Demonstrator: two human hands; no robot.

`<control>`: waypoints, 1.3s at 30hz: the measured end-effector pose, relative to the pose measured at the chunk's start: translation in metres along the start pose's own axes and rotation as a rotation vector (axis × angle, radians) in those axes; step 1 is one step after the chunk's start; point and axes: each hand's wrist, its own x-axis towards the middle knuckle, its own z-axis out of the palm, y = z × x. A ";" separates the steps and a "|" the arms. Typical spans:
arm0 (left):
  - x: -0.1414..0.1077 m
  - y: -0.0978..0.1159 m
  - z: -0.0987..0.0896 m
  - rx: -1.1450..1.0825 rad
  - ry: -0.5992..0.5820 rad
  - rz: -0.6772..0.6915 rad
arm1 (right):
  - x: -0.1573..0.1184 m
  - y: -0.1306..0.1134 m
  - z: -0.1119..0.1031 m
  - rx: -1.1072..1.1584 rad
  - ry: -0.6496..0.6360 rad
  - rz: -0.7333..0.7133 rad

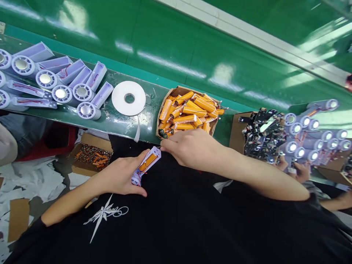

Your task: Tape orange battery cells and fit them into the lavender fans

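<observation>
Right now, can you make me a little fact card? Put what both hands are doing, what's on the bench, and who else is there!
left hand: the left hand holds a lavender case with an orange cylinder in it
right hand: the right hand is at the near edge of the cardboard box; can't tell if it grips anything
box: full of orange cylinders
left bench: lavender parts in a group
middle bench: white roll, loose end hanging down
other people: someone's hands, far right
</observation>
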 end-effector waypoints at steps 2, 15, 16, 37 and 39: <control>0.000 -0.001 0.001 -0.017 0.000 -0.009 | -0.003 0.003 0.001 0.016 0.054 0.003; 0.007 0.007 0.001 0.094 -0.031 -0.001 | 0.000 -0.020 -0.009 -0.170 -0.110 -0.034; 0.008 0.008 0.001 0.107 -0.034 0.009 | 0.000 -0.024 -0.010 -0.188 -0.126 -0.029; 0.020 -0.016 -0.008 -0.087 -0.045 0.376 | -0.019 0.008 0.021 0.338 -0.181 -0.022; 0.025 -0.020 -0.007 -0.192 -0.040 0.412 | -0.020 0.008 0.014 0.259 -0.179 -0.011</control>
